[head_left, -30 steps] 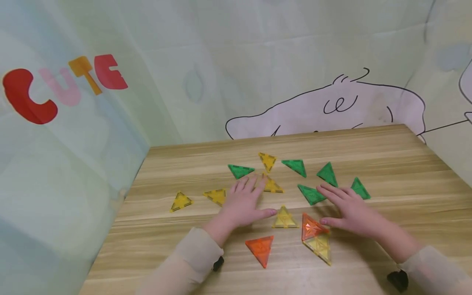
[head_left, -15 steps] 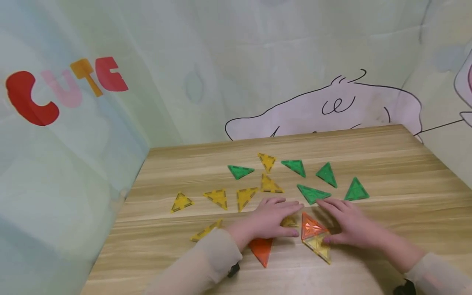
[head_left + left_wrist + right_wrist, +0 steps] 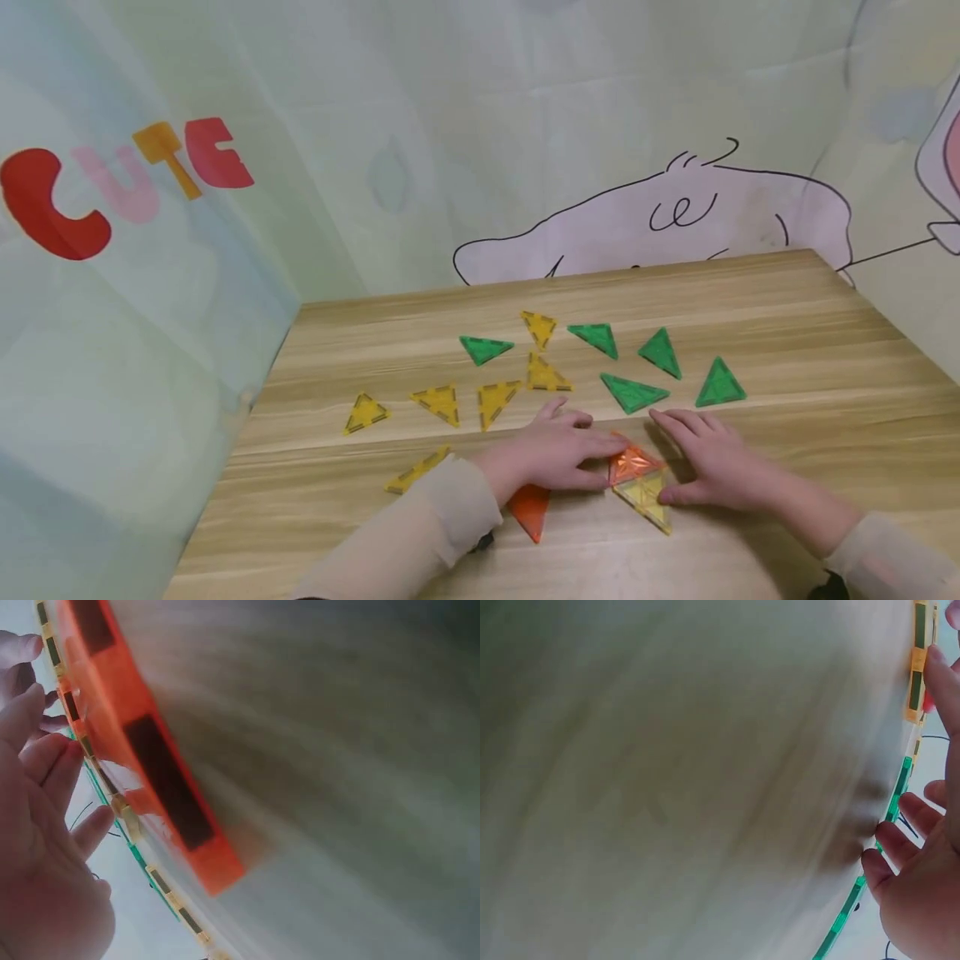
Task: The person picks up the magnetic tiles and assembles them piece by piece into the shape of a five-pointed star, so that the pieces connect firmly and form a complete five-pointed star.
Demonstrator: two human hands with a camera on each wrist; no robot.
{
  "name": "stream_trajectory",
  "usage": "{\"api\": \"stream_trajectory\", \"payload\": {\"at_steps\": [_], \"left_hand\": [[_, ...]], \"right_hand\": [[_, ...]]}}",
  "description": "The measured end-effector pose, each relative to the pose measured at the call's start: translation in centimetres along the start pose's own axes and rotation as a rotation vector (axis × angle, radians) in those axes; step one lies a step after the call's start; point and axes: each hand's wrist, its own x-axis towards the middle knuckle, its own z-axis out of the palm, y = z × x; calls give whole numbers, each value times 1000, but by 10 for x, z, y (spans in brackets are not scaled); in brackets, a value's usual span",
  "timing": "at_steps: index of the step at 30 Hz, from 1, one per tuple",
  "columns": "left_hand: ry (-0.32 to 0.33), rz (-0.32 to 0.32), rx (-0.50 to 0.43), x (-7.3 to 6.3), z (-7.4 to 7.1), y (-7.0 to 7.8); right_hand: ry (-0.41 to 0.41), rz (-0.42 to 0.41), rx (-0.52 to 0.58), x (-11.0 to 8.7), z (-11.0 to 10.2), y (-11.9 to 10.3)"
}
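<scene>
In the head view my left hand [image 3: 551,450] lies palm down near the table's middle, its forefinger over the top of an orange triangle magnetic tile [image 3: 632,463]. That tile sits edge to edge with a pale yellow triangle tile [image 3: 647,498]. My right hand [image 3: 720,458] rests to the right of the pair, fingers spread loosely, thumb tip at the yellow tile's right edge. Another orange triangle tile [image 3: 531,510] shows partly from beneath the left wrist; its thick edge [image 3: 169,780] looms large in the left wrist view. The left hand hides the spot below its palm.
Several yellow triangle tiles [image 3: 438,405] lie flat to the left and behind the hands. Several green ones [image 3: 632,392] lie behind and to the right. One yellow tile [image 3: 416,471] is beside the left sleeve. The wooden table [image 3: 360,333] backs onto a printed curtain [image 3: 360,167].
My left hand has moved right and nearer me, covering a yellow tile and reaching the orange one. My right hand has lowered slightly, its thumb now beside the pale yellow tile.
</scene>
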Motion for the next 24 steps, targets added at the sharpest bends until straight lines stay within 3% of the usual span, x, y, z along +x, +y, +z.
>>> {"api": "stream_trajectory", "payload": {"at_steps": [9,17,24], "left_hand": [[35,-33,8,-8,1,-2],[58,-31,19,-21,0,6],[48,-35,-46,-30,5,7]], "right_hand": [[-24,37,-43,-7,-7,11],[-40,-79,-54,12,-14,20],[-78,-132,-74,25,-18,23]]}}
